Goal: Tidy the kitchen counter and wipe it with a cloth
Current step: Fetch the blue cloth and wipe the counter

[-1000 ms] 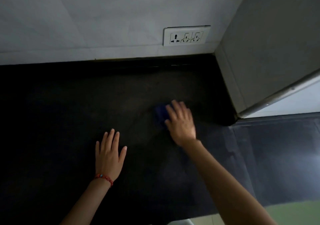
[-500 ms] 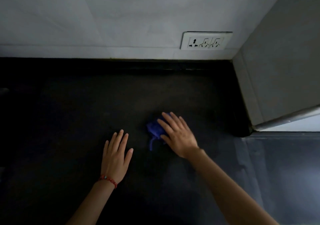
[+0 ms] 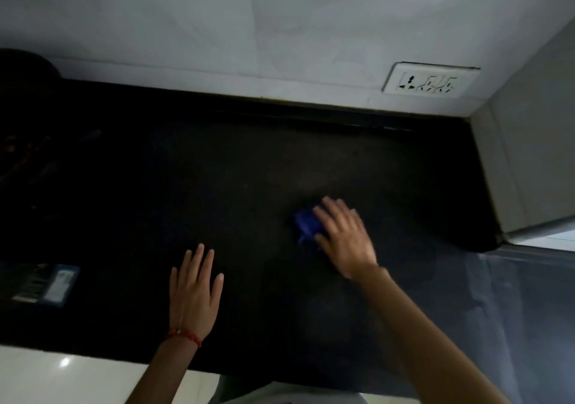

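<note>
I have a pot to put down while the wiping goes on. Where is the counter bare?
Bare: the dark counter between the back wall and both hands, and the corner stretch below the wall socket. Taken: the middle, where the right hand presses the blue cloth and the left hand lies flat. A labelled packet sits far left.

The view now swings left, so the wall socket (image 3: 431, 82) sits farther toward the right edge than it did a second ago. A labelled packet (image 3: 46, 285) comes into sight on the left of the dark counter (image 3: 217, 170), along with a dim dark shape at the far left, and the counter's pale front edge shows below. The right hand (image 3: 345, 238) blurs and now lies farther from the side wall, with more of the blue cloth (image 3: 306, 224) showing.
</note>
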